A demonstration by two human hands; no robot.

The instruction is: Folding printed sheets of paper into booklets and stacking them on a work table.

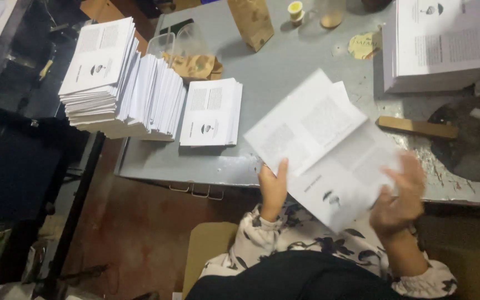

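Left hand [273, 186] pinches lower edge of white printed paper sheets [323, 141] at frame centre over grey metal table [284, 61]; right hand [398, 197] blurred, fingers spread on them, grip unclear; folded stacks [123, 83] upper left

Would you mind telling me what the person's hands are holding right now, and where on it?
Both hold printed sheets: the left hand grips the near left edge, and the blurred right hand is at the near right edge.

Left hand [273, 186] raised, thumb up, fingers curled; right hand [398, 194] blurred, fingers spread
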